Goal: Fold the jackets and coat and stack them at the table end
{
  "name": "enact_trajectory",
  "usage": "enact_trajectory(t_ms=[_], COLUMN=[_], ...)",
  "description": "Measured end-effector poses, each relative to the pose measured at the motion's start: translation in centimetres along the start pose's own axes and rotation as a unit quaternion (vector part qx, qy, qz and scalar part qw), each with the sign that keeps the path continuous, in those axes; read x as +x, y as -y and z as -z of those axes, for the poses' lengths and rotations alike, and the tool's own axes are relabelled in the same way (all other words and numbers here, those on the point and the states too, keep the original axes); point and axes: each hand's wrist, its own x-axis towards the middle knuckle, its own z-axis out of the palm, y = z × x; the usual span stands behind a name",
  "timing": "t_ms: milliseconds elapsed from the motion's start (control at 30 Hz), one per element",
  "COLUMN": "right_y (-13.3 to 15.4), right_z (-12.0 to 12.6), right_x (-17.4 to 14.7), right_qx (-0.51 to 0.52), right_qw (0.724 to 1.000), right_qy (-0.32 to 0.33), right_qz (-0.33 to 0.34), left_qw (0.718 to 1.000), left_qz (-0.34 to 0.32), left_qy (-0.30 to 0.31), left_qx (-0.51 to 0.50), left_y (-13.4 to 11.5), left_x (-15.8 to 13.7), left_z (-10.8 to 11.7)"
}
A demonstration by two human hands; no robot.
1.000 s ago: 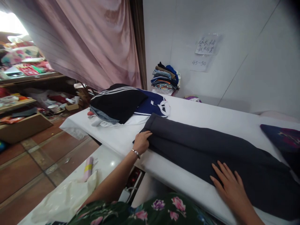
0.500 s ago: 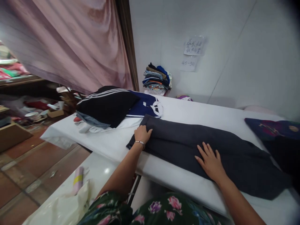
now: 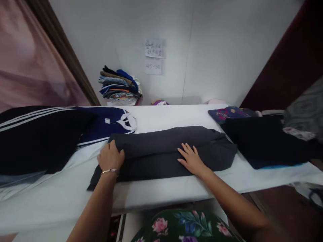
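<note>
At the far left, a striped black garment (image 3: pixel 47 141) partly covers a navy shirt (image 3: pixel 97 122); if your left elbow swings out, it could drag both askew. Your left hand (image 3: pixel 110 157) rests on the left end of the gray garment (image 3: pixel 148 164), fingers bent; I cannot tell whether that grip pinches the fabric or merely presses it. The bracelet (image 3: pixel 110 170) on that wrist might snag the cloth. The gray garment lies lengthwise on the white-covered counter (image 3: pixel 161 118), near its front side, so a tug toward you could pull the lower left corner over the edge. A long crease runs along its middle; uneven pressure could set it crooked. Your right hand (image 3: pixel 192 159) lies spread on top, grip open, holding nothing, so the fabric might slide or bunch beneath it. The rumpled right end touches, or nearly touches, a black cloth (image 3: pixel 264 141); shifting one could disturb the other.
</note>
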Motion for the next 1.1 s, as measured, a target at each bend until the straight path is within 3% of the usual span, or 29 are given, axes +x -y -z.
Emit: enact_trajectory(t_ms=[100,233,300,433,567,667,933,1100], right_y=[-0.5,-3.4,-5.9,-10.2,-11.5,-11.2,-11.6,-16.4], right_z=[2.0,4.4,4.7,2.9,0.5,0.1,2.0,5.4], right_x=[1.5,4.8,5.6,4.7,3.2,3.0,3.5,4.1], right_qx=[0.009,-0.026,-0.045,-0.044,-0.067,-0.063,0.031,0.032], right_qw=[0.999,0.994,0.99,0.971,0.965,0.967,0.97,0.95], right_qy=[-0.044,-0.086,-0.077,0.023,0.029,0.023,0.011,-0.03], right_qz=[-0.009,-0.06,-0.112,-0.235,-0.252,-0.247,-0.243,-0.309], left_qw=[0.992,0.977,0.975,0.967,0.961,0.96,0.96,0.962], left_qz=[-0.118,-0.212,-0.219,-0.213,-0.231,-0.23,-0.228,-0.223], left_qy=[-0.044,-0.004,0.04,0.13,0.143,0.149,0.157,0.15], left_qx=[-0.018,-0.006,0.016,0.045,0.054,0.054,0.041,0.049], left_y=[-2.1,-4.5,-4.8,-3.7,-2.9,-3.0,-3.1,-3.2], left_x=[0.1,0.7,0.9,0.9,0.6,0.6,0.8,0.6], left_z=[0.1,-1.6,-3.0,-5.5,-6.0,-5.7,-5.6,-5.7])
